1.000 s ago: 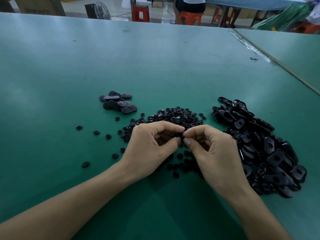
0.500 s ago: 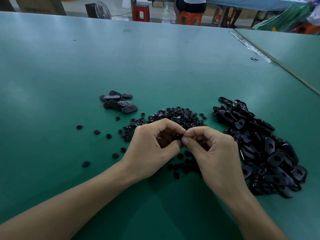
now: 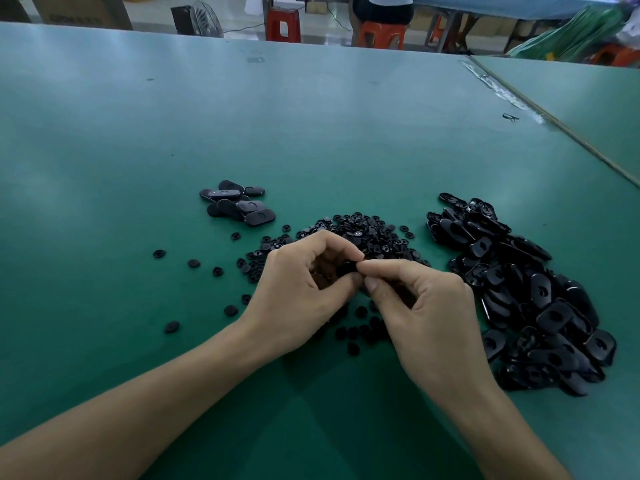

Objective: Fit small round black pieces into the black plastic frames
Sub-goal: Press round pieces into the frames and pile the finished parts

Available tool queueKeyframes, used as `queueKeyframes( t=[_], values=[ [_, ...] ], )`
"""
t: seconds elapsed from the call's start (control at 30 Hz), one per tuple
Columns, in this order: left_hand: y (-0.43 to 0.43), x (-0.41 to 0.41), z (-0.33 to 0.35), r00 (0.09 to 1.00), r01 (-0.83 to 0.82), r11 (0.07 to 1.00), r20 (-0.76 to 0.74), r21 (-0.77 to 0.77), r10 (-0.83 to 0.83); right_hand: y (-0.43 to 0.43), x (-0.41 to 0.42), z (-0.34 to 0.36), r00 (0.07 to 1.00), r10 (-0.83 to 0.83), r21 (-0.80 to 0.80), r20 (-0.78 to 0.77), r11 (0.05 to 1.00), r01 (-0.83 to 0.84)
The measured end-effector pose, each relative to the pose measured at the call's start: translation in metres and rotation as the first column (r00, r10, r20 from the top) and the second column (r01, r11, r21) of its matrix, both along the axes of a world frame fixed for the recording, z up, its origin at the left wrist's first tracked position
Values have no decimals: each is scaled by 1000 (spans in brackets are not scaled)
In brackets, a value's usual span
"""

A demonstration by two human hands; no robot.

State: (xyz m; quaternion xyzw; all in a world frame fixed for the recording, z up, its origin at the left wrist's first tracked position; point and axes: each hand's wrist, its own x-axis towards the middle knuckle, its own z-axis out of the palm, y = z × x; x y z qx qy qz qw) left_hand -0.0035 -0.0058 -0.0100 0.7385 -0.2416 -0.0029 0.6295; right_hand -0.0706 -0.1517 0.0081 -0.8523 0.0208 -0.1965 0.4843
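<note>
Small round black pieces (image 3: pixel 367 233) lie in a loose heap on the green table (image 3: pixel 311 133). They are flat, dull discs, and some are scattered to the left. Black plastic frames (image 3: pixel 530 299), glossy rounded tabs, are piled just to the right of the heap. A smaller group of frames (image 3: pixel 239 202) lies apart, further back on the left. Over the discs the left hand (image 3: pixel 298 289) and right hand (image 3: pixel 429 306) meet with fingers curled, both pinching one black part (image 3: pixel 345 268) that is mostly hidden.

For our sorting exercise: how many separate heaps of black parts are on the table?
3: small frame heap far left; round pieces centre; large frame heap right.
</note>
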Motion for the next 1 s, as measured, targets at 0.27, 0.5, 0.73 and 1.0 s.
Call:
queueKeyframes(
  t=[0.27, 0.5, 0.73, 1.0],
  values=[
    [-1, -1, -2, 999, -11, 998, 35, 61, 9, -7, 1, 3, 999, 7, -74, 50, 997, -3],
    [-1, -2, 1, 998, 39, 999, -41, -30, -40, -10, 4, 2, 999, 36, -3, 37, 999, -36],
    [1, 0, 3, 990, 78, 989, -109, -123, -92, -21, 8, 2, 994, 107, 133, -12, 986, -104],
    [2, 1, 4, 987, 75, 990, -134, -123, -91, -21, 7, -2, 995, 99, 109, -29, 989, -95]
  ],
)
